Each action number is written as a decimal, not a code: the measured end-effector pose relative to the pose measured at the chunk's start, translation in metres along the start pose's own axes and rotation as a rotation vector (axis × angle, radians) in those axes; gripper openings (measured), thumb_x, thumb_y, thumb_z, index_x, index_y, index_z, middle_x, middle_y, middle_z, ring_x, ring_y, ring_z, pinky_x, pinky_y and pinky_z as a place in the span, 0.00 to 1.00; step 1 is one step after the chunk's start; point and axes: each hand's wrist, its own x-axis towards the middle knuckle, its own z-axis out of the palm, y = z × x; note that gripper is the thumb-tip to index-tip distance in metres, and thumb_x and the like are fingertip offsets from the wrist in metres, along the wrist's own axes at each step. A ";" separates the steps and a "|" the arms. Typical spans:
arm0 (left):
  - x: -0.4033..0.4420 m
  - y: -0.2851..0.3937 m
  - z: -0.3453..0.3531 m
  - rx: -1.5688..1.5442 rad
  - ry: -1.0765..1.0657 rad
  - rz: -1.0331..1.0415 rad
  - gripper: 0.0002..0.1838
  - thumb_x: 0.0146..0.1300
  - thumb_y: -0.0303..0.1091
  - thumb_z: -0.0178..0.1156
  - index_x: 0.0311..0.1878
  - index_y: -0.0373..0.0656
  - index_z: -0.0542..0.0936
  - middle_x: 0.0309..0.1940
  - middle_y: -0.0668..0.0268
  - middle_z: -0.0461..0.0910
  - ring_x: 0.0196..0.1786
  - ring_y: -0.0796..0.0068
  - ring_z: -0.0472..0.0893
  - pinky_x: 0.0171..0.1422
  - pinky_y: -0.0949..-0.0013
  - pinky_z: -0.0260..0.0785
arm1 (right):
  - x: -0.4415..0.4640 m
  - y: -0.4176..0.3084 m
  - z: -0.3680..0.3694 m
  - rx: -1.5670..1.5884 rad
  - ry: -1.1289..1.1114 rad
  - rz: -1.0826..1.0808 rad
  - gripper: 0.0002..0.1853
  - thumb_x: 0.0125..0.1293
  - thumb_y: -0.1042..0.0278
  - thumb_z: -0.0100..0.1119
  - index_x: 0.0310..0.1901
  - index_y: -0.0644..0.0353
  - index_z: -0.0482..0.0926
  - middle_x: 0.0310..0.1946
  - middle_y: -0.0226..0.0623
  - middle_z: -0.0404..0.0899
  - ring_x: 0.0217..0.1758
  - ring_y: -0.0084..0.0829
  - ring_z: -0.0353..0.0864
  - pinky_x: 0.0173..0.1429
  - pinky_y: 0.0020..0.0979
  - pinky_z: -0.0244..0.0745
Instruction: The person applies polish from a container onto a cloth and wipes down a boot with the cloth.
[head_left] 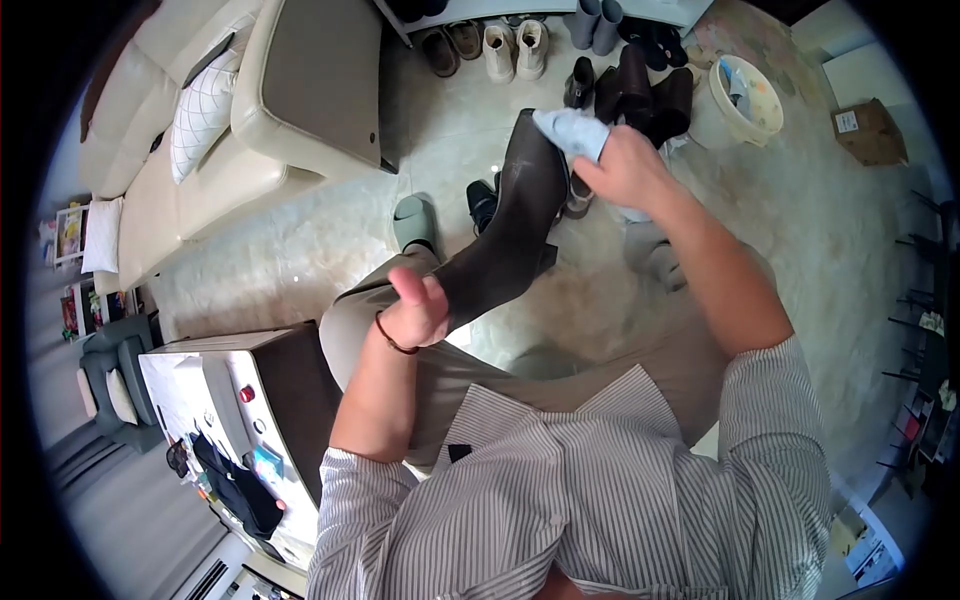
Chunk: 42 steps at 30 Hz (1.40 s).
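Note:
A dark brown heeled boot [508, 225] is held across my lap, its toe pointing away from me and its heel to the right. My left hand [418, 308] grips it at the shaft opening, thumb showing outside and the other fingers mostly hidden. A light blue cloth [573, 132] is bunched in my right hand [630, 172], whose fingers close around it. The cloth touches the right side of the boot near the toe.
On the floor ahead stand dark boots [640, 90], beige high-top shoes [515, 50] and a black shoe [482, 205]. A white bucket [745, 103] and cardboard box [870, 132] are at far right. A cream sofa [310, 80] and white-topped table [225, 400] stand left.

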 end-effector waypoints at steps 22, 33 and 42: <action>0.028 0.011 0.010 -0.683 0.074 0.366 0.79 0.44 0.97 0.36 0.85 0.38 0.45 0.86 0.57 0.49 0.85 0.60 0.54 0.88 0.54 0.47 | -0.073 -0.097 0.059 0.243 -0.215 -0.060 0.25 0.59 0.64 0.61 0.60 0.58 0.80 0.40 0.49 0.87 0.36 0.57 0.85 0.41 0.50 0.83; 0.035 0.026 0.023 -0.751 0.172 0.615 0.72 0.53 0.92 0.43 0.85 0.39 0.47 0.85 0.56 0.51 0.85 0.57 0.54 0.88 0.52 0.45 | -0.062 -0.062 0.066 0.140 0.037 -0.009 0.14 0.57 0.64 0.68 0.44 0.58 0.82 0.32 0.48 0.85 0.35 0.54 0.86 0.37 0.49 0.82; 0.021 0.021 0.015 -0.792 0.116 0.556 0.72 0.53 0.92 0.43 0.85 0.39 0.48 0.84 0.52 0.52 0.84 0.55 0.56 0.87 0.50 0.50 | -0.054 -0.030 0.065 0.164 0.125 0.046 0.29 0.63 0.69 0.58 0.69 0.57 0.75 0.46 0.53 0.86 0.43 0.58 0.86 0.47 0.50 0.83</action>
